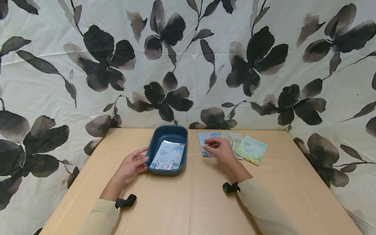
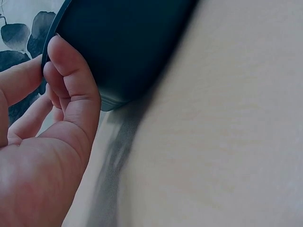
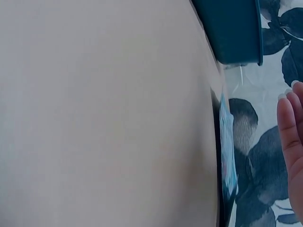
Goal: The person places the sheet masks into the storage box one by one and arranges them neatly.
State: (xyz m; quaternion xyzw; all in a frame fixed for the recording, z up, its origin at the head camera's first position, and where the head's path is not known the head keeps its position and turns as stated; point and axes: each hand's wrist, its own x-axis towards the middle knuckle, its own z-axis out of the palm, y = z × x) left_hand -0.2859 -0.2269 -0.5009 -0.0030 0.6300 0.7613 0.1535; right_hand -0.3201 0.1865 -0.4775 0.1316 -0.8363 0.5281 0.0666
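A dark blue plastic bin (image 1: pixel 166 173) stands on the table with flat, printed packets (image 1: pixel 168 155) inside, the top one pale blue with pink flowers. My left hand (image 1: pixel 133 167) holds the bin's left rim; in the left wrist view the hand (image 2: pixel 57 127) has its fingertips at that rim. To the right of the bin my right hand (image 1: pixel 221 149) hovers over loose packets, holding nothing, fingers slightly bent. Under and beside it are a blue packet (image 1: pixel 205 139), a pale packet with printed text (image 1: pixel 235 138) and a green-and-blue packet (image 1: pixel 252 150). The hand partly covers the first two.
A light tan table (image 1: pixel 188 202) carries everything. Behind it hangs a white cloth (image 1: pixel 205 94) with dark flowers, touching the table's back edge. Each wrist wears a black camera band, such as the left wrist band (image 1: pixel 125 201).
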